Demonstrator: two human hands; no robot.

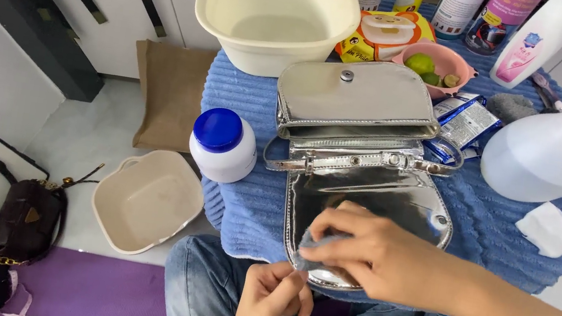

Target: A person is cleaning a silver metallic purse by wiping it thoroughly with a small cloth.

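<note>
A shiny silver handbag (368, 130) lies open on a blue ribbed towel (252, 101), its flap (395, 199) folded toward me. My right hand (375, 252) presses a small grey cloth (316, 245) against the flap's near edge. Just below it, my left hand (274, 296) pinches the edge of the flap or the cloth with thumb and fingers; which of the two I cannot tell.
A white jar with a blue lid (222, 143) stands left of the bag. Behind are a cream basin (278, 11), a pink bowl with limes (437, 62), sachets (464, 119), a white spray bottle (561, 142) and several bottles. A cream tub (146, 201) and a dark bag (23, 219) sit on the floor.
</note>
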